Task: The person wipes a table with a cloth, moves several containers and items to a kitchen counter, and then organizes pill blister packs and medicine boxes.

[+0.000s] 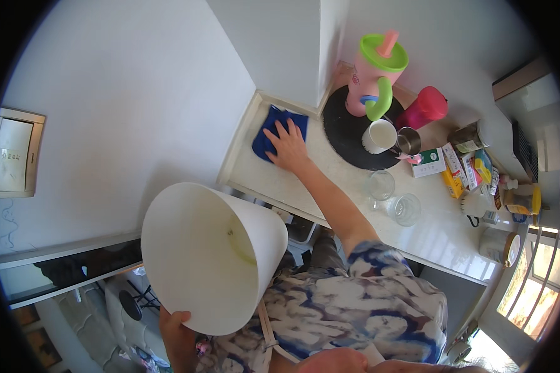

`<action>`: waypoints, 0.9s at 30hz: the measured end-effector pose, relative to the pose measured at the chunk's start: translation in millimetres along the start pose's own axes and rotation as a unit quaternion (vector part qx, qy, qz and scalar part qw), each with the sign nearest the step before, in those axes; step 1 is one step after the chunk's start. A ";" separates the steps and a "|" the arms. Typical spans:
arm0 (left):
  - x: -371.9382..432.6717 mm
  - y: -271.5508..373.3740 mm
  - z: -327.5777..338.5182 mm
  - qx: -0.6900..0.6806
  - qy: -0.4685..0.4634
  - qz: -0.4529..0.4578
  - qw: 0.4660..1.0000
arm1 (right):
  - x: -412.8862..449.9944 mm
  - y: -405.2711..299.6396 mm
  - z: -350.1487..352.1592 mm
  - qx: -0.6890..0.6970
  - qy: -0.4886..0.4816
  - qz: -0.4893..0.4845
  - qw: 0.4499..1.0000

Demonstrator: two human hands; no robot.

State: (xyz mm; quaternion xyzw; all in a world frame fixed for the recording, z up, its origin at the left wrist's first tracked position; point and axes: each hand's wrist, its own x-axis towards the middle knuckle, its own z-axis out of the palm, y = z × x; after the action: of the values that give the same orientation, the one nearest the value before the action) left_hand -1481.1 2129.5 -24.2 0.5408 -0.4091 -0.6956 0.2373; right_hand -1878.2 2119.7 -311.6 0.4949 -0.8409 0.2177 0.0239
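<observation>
My right hand point(289, 148) lies flat with spread fingers on a folded blue cloth point(266, 142), which rests in the corner of the pale countertop point(317, 186). My left hand point(179, 321) grips the lower rim of a large white tapered bin point(270, 224), thumb over the edge. The bin is tilted with its mouth towards me; inside, a yellowish mark and a small dark speck show near its bottom. Right of the cloth, a round black mat point(340, 135) bears a pink tumbler point(364, 84) with green lid and handle, a white cup point(380, 136) and a metal cup point(408, 141).
Clear glass vessels point(406, 210) stand near the counter's front edge. A magenta bottle point(422, 109), several small boxes point(428, 163) and lidded jars point(497, 245) line its right part. White walls point(121, 93) rise behind and to the left; a wall switch point(16, 154) is at far left.
</observation>
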 end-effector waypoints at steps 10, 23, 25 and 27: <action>-14.6 -16.0 -8.0 -0.006 0.026 0.019 0.999 | -15.7 -66.9 37.5 0.104 -0.115 -0.150 0.976; -7.1 -4.4 13.9 0.031 -0.029 0.053 0.998 | -43.8 16.2 -20.7 0.019 0.016 0.041 0.999; 2.6 -4.3 24.7 0.029 -0.055 0.055 0.997 | -97.5 12.1 -35.4 -0.004 0.003 0.079 0.997; 12.3 -5.6 35.0 0.023 -0.071 0.058 0.996 | -156.1 6.3 -52.2 -0.008 0.005 0.110 0.994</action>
State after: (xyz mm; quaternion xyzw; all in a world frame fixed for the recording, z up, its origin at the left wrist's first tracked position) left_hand -1517.3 2134.0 -32.9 0.4708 -0.4715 -0.7076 0.2351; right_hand -1813.2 2270.9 -306.4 0.3980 -0.8920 0.2144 0.0078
